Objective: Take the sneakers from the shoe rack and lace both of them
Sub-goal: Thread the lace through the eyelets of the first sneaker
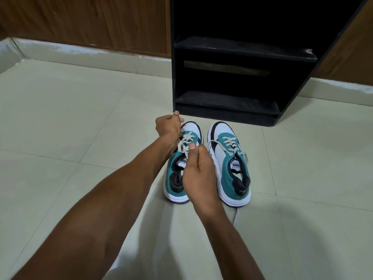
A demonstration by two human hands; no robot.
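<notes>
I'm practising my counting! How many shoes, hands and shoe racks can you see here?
Sneakers: 2, the left sneaker and the right sneaker
Hands: 2, the left hand and the right hand, both working the left sneaker's lace
Shoe racks: 1, the black shoe rack
Total: 5

"PUMA" label showing upside down on tongue of right sneaker (pixel 230 164), just right of right hand (pixel 198 172); same label peeking out on left sneaker (pixel 181 158) tongue, partly hidden behind that hand.
</notes>
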